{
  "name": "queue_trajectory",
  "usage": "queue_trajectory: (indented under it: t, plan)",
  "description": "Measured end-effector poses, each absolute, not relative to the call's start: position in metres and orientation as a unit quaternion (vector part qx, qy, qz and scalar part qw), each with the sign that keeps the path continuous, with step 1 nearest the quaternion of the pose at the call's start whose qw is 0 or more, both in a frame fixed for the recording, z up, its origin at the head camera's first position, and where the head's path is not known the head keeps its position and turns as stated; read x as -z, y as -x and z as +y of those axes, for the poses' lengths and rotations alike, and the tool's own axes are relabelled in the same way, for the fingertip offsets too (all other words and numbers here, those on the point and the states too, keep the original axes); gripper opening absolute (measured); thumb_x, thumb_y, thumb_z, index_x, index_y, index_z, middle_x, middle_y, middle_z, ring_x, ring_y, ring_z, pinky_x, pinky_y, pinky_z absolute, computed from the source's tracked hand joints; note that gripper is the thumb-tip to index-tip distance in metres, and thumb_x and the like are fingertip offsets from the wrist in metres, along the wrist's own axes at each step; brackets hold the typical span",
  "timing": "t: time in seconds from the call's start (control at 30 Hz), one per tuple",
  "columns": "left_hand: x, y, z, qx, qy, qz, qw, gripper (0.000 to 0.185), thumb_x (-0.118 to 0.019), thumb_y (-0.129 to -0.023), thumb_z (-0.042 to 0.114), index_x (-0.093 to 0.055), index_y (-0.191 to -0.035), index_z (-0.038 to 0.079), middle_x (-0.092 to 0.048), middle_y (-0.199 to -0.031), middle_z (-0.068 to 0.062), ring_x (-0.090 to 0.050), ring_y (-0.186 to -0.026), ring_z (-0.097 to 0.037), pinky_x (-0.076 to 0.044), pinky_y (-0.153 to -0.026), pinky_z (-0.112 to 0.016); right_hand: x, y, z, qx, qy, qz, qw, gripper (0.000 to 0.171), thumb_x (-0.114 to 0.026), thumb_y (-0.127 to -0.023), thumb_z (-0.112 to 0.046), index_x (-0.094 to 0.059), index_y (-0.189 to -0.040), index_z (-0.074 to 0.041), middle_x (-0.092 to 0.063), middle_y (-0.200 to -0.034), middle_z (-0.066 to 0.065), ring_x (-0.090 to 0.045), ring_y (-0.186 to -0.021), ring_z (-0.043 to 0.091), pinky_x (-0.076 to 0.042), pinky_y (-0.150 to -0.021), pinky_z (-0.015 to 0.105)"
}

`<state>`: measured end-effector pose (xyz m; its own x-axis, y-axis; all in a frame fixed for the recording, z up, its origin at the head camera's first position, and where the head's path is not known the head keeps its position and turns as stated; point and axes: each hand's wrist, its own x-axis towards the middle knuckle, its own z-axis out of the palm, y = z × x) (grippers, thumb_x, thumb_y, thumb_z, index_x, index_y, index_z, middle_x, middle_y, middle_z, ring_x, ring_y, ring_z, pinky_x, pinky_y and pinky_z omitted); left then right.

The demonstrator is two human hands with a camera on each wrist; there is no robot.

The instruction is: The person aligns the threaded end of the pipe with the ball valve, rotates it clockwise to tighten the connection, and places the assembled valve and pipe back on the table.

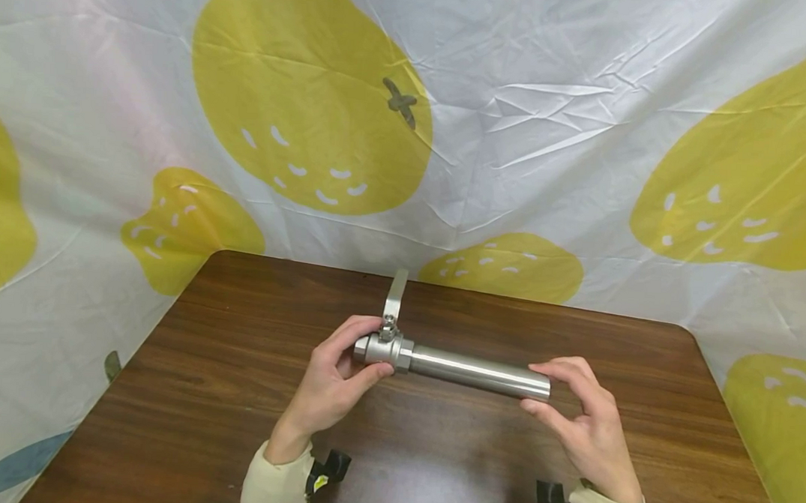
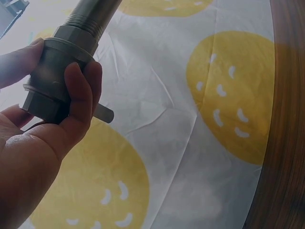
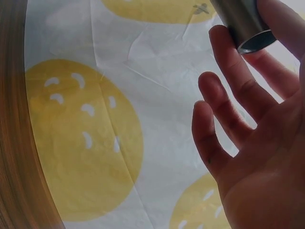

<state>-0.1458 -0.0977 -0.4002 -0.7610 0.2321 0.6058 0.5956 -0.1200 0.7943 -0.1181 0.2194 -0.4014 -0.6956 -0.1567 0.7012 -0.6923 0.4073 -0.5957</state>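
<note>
Left hand (image 1: 333,376) grips valve (image 1: 385,348); right hand (image 1: 587,428) fingers (image 1: 560,371) pinch pipe (image 1: 479,371) end

A dark brown wooden table (image 1: 202,363) with rounded far corners fills the lower part of the head view. Behind and around it hangs a creased white cloth backdrop (image 1: 551,100) printed with large yellow fruit shapes, evenly lit, draping past the table's far edge.

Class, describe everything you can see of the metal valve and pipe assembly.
The ball valve looks like brushed stainless steel, with a flat lever handle pointing away from the person. A smooth steel pipe is threaded into it. The assembly lies level above the wooden table, the left hand gripping the valve, the right hand pinching the pipe's open end.
</note>
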Motion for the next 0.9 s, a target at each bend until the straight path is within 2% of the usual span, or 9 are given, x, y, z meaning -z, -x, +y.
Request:
queue_trajectory:
  t: [0.2,0.47,0.7,0.9]
  plan:
    - [0.4006,0.1458,-0.0973,0.676,0.321,-0.65,0.135,0.049,-0.07,-0.078,-0.015,-0.052,-0.123,-0.01,-0.052,-0.117,-0.023,-0.054,-0.106,-0.008,-0.05,-0.087,-0.016,0.4043,0.1177,0.2206,-0.474,-0.26,-0.795,0.276,0.046,-0.081,-0.059,0.013,-0.067,-0.102,0.005,-0.063,-0.101,0.002,-0.056,-0.099,0.005,-0.041,-0.089,0.014]
    - [0.4006,0.1461,-0.0967,0.676,0.317,-0.652,0.134,0.049,-0.07,-0.078,-0.014,-0.052,-0.123,-0.01,-0.052,-0.117,-0.024,-0.054,-0.106,-0.008,-0.05,-0.087,-0.016,0.4041,0.1179,0.2204,-0.48,-0.258,-0.793,0.273,0.052,-0.08,-0.061,0.015,-0.066,-0.109,0.001,-0.064,-0.104,0.001,-0.059,-0.099,0.004,-0.044,-0.089,0.014]
    - [0.4016,0.1456,-0.0962,0.676,0.301,-0.659,0.13,0.047,-0.07,-0.08,-0.011,-0.052,-0.124,-0.009,-0.052,-0.118,-0.022,-0.054,-0.104,-0.009,-0.05,-0.086,-0.016,0.4042,0.1188,0.2171,-0.499,-0.267,-0.781,0.263,0.051,-0.077,-0.065,0.017,-0.062,-0.113,0.007,-0.062,-0.109,0.002,-0.058,-0.102,0.006,-0.044,-0.093,0.014]
    - [0.4017,0.1461,-0.096,0.679,0.296,-0.658,0.134,0.046,-0.07,-0.08,-0.011,-0.052,-0.123,-0.01,-0.052,-0.117,-0.02,-0.054,-0.104,-0.009,-0.05,-0.085,-0.016,0.4072,0.1215,0.2161,-0.515,-0.293,-0.76,0.269,0.056,-0.083,-0.059,0.014,-0.06,-0.11,0.01,-0.06,-0.11,0.005,-0.055,-0.105,0.009,-0.045,-0.094,0.016]
